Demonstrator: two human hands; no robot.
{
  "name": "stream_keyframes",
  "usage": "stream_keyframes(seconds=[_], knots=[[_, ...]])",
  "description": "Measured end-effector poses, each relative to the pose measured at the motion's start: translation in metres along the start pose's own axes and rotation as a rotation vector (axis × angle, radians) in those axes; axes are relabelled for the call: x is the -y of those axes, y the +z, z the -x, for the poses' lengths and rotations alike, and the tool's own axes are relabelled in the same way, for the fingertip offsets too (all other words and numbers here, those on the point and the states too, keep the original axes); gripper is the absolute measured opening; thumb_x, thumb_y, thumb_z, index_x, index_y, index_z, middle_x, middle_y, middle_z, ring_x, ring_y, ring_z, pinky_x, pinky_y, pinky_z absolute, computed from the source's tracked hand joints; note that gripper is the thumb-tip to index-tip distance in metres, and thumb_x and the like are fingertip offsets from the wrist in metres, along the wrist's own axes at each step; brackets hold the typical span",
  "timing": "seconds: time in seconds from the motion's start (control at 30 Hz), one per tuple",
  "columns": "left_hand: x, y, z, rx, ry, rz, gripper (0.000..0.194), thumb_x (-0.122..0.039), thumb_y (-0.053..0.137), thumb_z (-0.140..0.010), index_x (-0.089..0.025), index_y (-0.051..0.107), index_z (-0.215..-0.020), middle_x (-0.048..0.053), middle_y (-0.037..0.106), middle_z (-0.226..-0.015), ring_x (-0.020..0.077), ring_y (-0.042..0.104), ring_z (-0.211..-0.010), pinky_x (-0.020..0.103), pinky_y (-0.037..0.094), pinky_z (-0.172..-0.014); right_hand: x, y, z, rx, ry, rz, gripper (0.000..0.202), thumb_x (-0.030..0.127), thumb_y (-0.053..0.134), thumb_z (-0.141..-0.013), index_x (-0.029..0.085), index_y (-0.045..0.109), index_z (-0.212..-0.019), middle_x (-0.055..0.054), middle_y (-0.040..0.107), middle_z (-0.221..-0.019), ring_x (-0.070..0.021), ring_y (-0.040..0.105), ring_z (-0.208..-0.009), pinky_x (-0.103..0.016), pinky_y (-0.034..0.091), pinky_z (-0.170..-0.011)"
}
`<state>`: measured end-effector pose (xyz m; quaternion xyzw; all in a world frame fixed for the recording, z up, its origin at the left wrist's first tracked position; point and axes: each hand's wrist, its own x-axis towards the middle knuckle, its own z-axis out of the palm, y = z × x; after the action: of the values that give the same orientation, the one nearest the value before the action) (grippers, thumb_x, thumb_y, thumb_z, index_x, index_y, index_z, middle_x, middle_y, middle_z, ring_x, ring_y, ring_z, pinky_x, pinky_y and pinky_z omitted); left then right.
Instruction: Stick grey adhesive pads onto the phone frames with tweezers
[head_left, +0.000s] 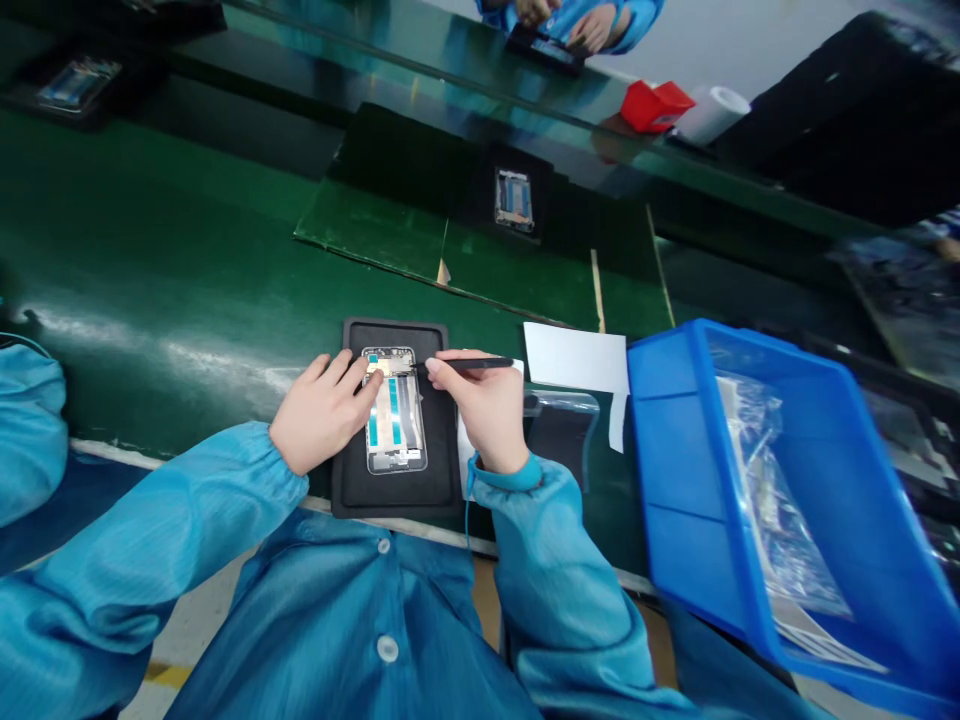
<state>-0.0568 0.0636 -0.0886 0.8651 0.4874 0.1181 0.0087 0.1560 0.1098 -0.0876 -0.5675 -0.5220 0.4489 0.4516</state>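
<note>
An opened phone body (396, 420) with blue-green strips lies in a black tray (442, 470) at the table's front edge. My left hand (322, 410) rests at the phone's upper left side, fingers spread, fingertips touching its edge and upper part. My right hand (484, 400) is closed around a thin black tool (480, 363), held nearly level. The tool's tip points left and reaches the phone's upper right area. A teal band circles my right wrist.
Right of the tray lie white paper (574, 358) and a dark item in clear plastic (562, 430). A blue bin (679, 470) holding plastic bags stands farther right. Another opened phone (514, 198) lies beyond. Across the table are a person's hands (592, 28) and a red object (655, 106).
</note>
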Motion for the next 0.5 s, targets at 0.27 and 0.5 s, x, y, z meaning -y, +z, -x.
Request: stream_keyframes(seconds=[0.27,0.5], knots=[[-0.001,-0.008,0.007,0.125,-0.554,-0.176,0.04,-0.049,0.042,-0.095,-0.015,0.062,-0.104,0.014,0.069,-0.094,0.0281,0.066,-0.08,0.036,0.047,-0.064,-0.014,-0.051,0.038,-0.157,-0.029,-0.001,0.027,0.039,0.085,-0.072,0.018,0.077,-0.085,-0.006,0.075,-0.077,-0.0204,0.069,-0.066,-0.039,0.06,-0.068],[-0.006,-0.009,-0.001,0.324,-0.605,-0.153,0.04,-0.046,0.035,-0.097,-0.019,0.063,-0.085,0.01,0.07,-0.078,0.0271,0.068,-0.07,0.033,0.041,-0.057,-0.034,-0.061,0.036,-0.104,-0.025,-0.098,0.027,0.039,0.085,-0.071,0.018,0.077,-0.085,-0.006,0.076,-0.082,-0.0203,0.071,-0.071,-0.037,0.06,-0.073]])
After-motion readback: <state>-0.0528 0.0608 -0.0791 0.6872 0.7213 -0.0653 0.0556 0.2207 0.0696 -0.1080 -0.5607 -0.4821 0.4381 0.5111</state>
